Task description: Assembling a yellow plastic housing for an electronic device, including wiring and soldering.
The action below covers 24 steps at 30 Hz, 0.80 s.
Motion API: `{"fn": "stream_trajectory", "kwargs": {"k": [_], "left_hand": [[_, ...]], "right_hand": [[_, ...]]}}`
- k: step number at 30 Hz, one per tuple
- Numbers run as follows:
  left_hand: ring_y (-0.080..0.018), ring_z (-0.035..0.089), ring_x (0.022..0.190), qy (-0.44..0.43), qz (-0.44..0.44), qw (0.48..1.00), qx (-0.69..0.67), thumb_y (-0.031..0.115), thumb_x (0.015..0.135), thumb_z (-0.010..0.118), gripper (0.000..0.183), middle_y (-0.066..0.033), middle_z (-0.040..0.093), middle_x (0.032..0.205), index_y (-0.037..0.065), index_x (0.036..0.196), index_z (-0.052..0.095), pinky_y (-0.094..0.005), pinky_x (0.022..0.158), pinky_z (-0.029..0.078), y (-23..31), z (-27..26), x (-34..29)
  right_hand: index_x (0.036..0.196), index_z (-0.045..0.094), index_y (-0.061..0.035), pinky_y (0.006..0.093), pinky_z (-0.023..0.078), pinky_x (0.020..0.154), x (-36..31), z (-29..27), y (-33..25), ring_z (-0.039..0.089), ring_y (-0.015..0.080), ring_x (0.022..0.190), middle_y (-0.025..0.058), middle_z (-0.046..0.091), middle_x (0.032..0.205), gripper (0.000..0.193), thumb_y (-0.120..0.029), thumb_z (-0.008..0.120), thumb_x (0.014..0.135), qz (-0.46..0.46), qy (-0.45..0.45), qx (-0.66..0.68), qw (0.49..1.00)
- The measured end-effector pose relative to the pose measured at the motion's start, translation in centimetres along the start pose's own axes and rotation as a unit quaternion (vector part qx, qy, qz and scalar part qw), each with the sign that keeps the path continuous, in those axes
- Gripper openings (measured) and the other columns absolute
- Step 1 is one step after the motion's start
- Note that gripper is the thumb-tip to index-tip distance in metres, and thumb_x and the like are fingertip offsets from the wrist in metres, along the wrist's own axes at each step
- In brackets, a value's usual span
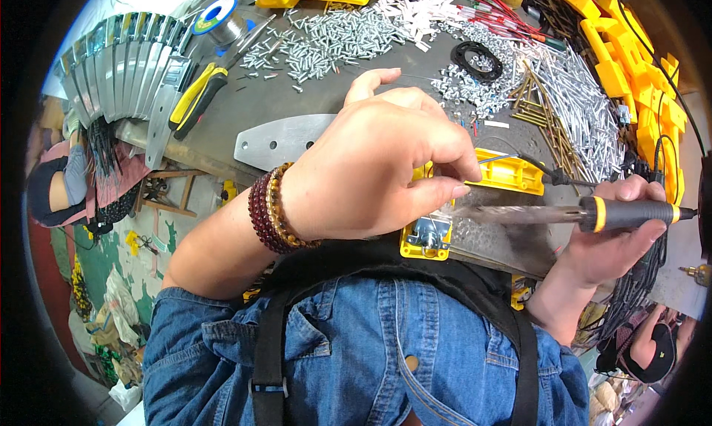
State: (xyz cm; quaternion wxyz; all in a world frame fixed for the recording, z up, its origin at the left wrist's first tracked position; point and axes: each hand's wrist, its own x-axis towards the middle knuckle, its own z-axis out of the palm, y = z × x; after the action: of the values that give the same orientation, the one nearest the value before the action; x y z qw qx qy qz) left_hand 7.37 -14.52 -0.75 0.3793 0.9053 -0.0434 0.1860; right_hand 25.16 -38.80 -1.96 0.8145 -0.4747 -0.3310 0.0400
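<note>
In my right hand (599, 251) is a soldering iron (530, 214) with a black, yellow-banded handle; its long metal shaft points left. The tip is beside a small yellow plastic housing (443, 252) with a dark shiny part inside, at the table's near edge. My left hand (386, 162) hovers over that housing, thumb and index finger pinched together. A thin strand shows by the fingers, but what the pinch holds is too small to name. Behind them lies a long yellow plastic shell (515, 175). A flat grey metal blade plate (271, 142) with holes lies partly under my left hand.
Piles of screws (341, 40), small nuts (475, 84) and long metal pins (575, 99) cover the far table. At left are a solder spool (226, 29), yellow-black pliers (196, 99) and fanned metal blades (122, 66). Yellow parts (615, 55) line the right. Other people sit beyond both sides.
</note>
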Motion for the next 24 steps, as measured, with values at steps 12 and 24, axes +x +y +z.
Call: {"fn": "stream_trajectory", "kwargs": {"k": [12, 24], "left_hand": [[-0.0162, 0.064, 0.097, -0.013, 0.012, 0.999, -0.04, 0.015, 0.076, 0.08, 0.015, 0.0035, 0.069, 0.088, 0.02, 0.09, 0.076, -0.048, 0.109, 0.029, -0.9, 0.0, 0.1], [-0.0153, 0.063, 0.095, -0.034, 0.008, 0.995, -0.089, 0.011, 0.073, 0.08, 0.016, 0.005, 0.069, 0.087, 0.016, 0.086, 0.072, -0.0522, 0.108, 0.028, -1.2, 0.0, 0.2]], "right_hand": [[0.127, 0.053, -0.0086, 0.0263, 0.051, 0.057, 0.1, 1.2, 0.4, 0.056, 0.0149, 0.065, 0.0103, 0.058, 0.098, 0.05, -0.049, 0.056, 0.098, -0.007, 0.052, -0.038, 0.998], [0.129, 0.053, -0.01, 0.0262, 0.051, 0.062, -0.1, 0.6, 0.4, 0.057, 0.0138, 0.072, 0.0097, 0.058, 0.098, 0.049, -0.048, 0.056, 0.099, -0.004, 0.025, -0.019, 1.0]]}}
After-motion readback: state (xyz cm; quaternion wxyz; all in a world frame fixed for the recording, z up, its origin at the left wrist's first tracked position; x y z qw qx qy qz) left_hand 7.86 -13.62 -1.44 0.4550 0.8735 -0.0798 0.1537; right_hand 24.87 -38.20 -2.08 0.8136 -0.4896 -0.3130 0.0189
